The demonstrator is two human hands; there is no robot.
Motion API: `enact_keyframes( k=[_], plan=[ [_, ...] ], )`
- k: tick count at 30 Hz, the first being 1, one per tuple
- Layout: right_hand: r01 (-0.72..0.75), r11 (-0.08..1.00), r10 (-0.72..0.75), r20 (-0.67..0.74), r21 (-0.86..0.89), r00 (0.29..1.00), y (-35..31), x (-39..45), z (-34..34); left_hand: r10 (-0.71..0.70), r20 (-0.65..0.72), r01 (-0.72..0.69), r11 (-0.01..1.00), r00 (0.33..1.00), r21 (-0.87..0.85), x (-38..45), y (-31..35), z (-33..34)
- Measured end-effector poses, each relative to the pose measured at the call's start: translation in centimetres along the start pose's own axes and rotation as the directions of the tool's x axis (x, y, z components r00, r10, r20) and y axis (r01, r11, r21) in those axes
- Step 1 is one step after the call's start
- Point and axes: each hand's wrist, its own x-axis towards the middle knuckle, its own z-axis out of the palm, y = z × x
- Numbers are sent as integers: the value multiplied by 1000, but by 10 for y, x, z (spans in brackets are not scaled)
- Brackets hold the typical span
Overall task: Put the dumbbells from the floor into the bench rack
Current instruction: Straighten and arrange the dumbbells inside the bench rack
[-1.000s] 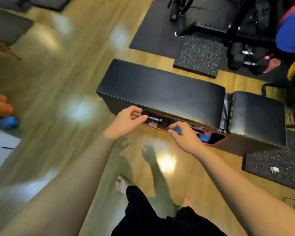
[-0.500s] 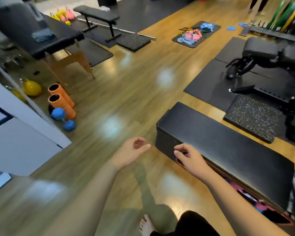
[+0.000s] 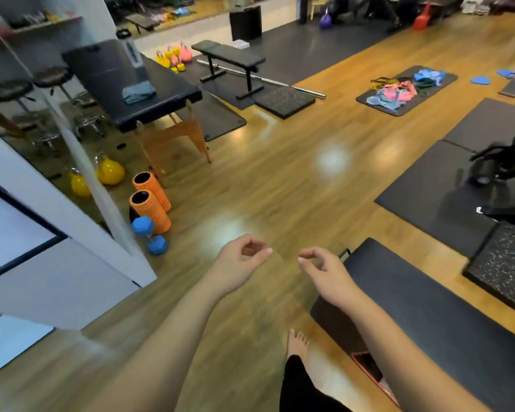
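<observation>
Both hands hang empty over the wooden floor (image 3: 280,179); the left hand (image 3: 241,262) has its fingers loosely curled with nothing in them; the right hand (image 3: 324,270) is likewise loosely curled and holds nothing, just beside the end of the black padded bench (image 3: 434,307); a red-edged opening (image 3: 369,365) shows in the bench's side below the right forearm; a blue dumbbell (image 3: 150,235) lies on the floor well to the left, touching two upright orange foam rollers (image 3: 150,200) beside the white wall (image 3: 57,281).
</observation>
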Motion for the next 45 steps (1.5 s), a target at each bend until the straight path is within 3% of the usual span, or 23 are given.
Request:
enact_keyframes(
  k=[8,22,26,37,45],
  plan=[
    [25,999,-28,124,27,992,-25,126,-29,-34,-51,31,998,998,-46,146,26,-19],
    [4,995,1,-48,96,999,-53,316,-50,-26,25,27,998,999,-63,332,33,-41],
    [5,994,6,-98,109,995,-67,371,-53,12,91,-6,998,996,-62,399,30,-46],
    [-246,938,319,-327,245,890,-55,445,-75,108,362,-102,994,926,-36,556,56,-65],
    [-293,869,459,-424,399,781,-32,472,-120,187,586,-206,978,788,-36,636,101,9]
  ],
)
